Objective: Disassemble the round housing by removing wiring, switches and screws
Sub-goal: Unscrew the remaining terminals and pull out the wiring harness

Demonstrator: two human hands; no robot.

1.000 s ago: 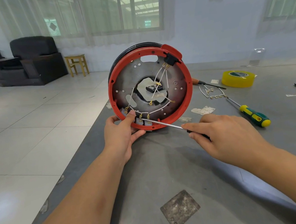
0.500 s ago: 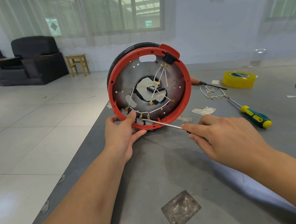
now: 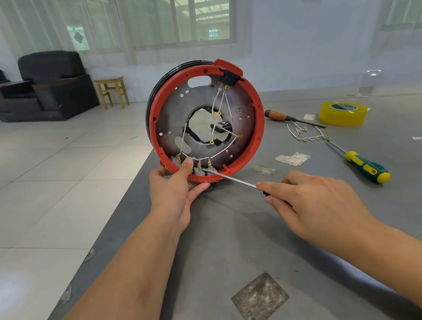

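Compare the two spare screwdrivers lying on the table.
The wooden-handled screwdriver lies farther back, beside the tape roll; the green-yellow screwdriver lies nearer, right of the right hand. The wooden one's handle points left toward the housing; the green-yellow one's handle points toward the viewer. Both lie flat and untouched, shafts meeting near the loose wires.
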